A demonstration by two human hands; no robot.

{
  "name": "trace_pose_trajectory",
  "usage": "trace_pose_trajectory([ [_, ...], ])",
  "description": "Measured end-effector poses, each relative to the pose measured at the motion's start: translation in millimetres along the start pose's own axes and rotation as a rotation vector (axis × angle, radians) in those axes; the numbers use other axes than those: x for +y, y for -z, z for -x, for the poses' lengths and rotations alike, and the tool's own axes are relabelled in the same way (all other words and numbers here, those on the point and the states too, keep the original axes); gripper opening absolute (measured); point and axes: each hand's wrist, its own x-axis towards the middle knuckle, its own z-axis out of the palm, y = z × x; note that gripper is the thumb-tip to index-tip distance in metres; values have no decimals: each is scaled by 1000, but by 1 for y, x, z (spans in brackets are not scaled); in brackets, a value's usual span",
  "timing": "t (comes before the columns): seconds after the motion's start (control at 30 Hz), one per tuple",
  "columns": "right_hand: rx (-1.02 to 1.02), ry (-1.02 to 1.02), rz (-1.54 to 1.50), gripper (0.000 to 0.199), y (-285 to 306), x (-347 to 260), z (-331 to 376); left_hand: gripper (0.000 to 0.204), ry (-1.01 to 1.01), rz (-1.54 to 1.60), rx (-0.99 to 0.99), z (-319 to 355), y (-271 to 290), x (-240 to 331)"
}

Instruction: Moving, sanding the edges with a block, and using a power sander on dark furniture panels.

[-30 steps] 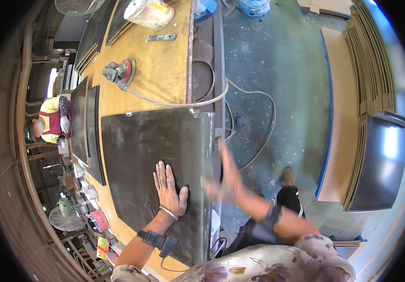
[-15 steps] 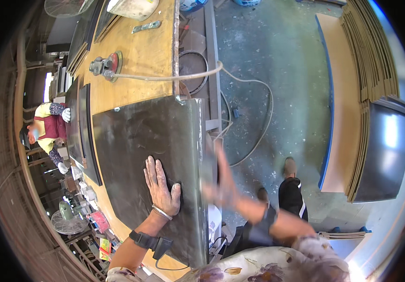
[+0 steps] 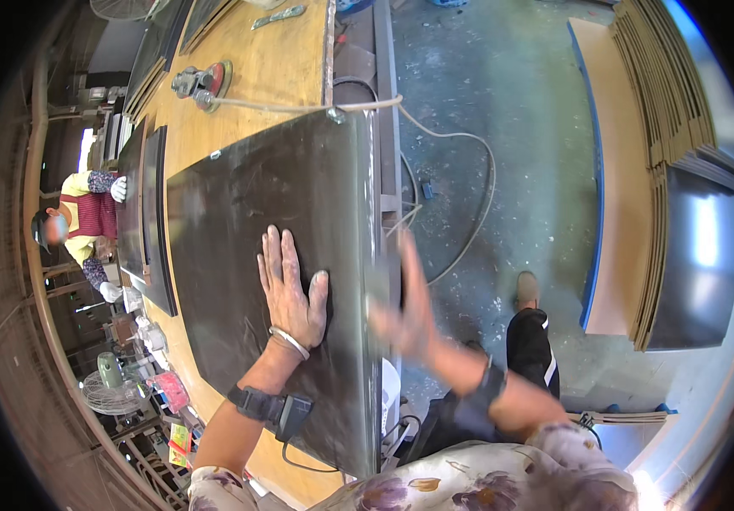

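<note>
A large dark flat panel [image 3: 248, 221] lies on a long wooden workbench [image 3: 273, 68]. My left hand [image 3: 289, 289] is pressed flat on the panel near its right side, fingers spread. My right hand [image 3: 405, 311] is blurred, fingers straight, at the panel's right edge, over the bench side. Neither hand holds anything.
An orbital sander [image 3: 201, 83] with a cable lies on the bench beyond the panel. More dark panels [image 3: 141, 213] stand at the left, where another person [image 3: 77, 226] in gloves works. Stacked boards [image 3: 665, 153] lean at the right on the concrete floor [image 3: 503, 128]. A fan [image 3: 111, 387] stands lower left.
The view has drawn nearer to the panel. My left hand stays flat on it while my right hand has slid along the panel's right edge, still blurred.
</note>
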Motion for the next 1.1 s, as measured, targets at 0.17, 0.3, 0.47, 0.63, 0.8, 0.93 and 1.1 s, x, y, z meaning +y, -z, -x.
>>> trace_pose_trajectory([
  [0.17, -176, -260, -75, 94, -12, -23, 157, 62, 0, -17, 86, -4, -5, -5],
  [0.3, -22, -5, -42, 84, -1, -7, 35, 65, -22, -45, 95, 12, -11, 9],
  [0.47, 58, -220, -238, 86, 18, -28, -73, 68, -61, 0, 24, 48, -15, 29],
  [0.63, -84, -97, -44, 91, -10, -16, 118, 64, 80, 4, 64, 30, -9, 17],
  [0.8, -163, -340, -181, 92, 29, -14, 131, 60, 122, 68, 74, 20, -7, 19],
  [0.93, 182, -159, -162, 94, 61, -9, 14, 58, 112, 86, 84, 18, -12, 23],
  [1.1, 245, -202, -163, 88, 49, -9, -55, 57, 96, 85, 92, 20, -12, 18],
])
